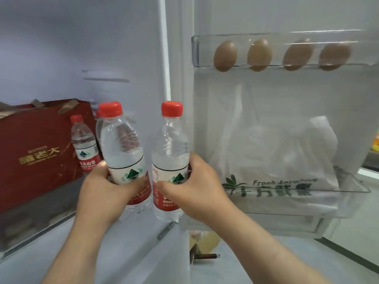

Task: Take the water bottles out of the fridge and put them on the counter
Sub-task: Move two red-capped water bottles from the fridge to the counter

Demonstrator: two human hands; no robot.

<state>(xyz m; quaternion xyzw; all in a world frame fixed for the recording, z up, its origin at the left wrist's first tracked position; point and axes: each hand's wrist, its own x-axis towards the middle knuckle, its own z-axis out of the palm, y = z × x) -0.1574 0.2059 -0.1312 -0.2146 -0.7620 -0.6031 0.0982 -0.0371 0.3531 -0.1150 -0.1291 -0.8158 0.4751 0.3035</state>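
I hold two clear water bottles with red caps and red-and-white labels, upright, at the open front of the fridge. My left hand grips the left bottle around its label. My right hand grips the right bottle the same way. Further inside, on the fridge shelf, another bottle stands beside a red box. A third red cap peeks out behind the left bottle.
A red gift box with gold lettering fills the shelf's left side. The open door on the right carries a rack with several brown eggs and a lower bin holding a white plastic bag.
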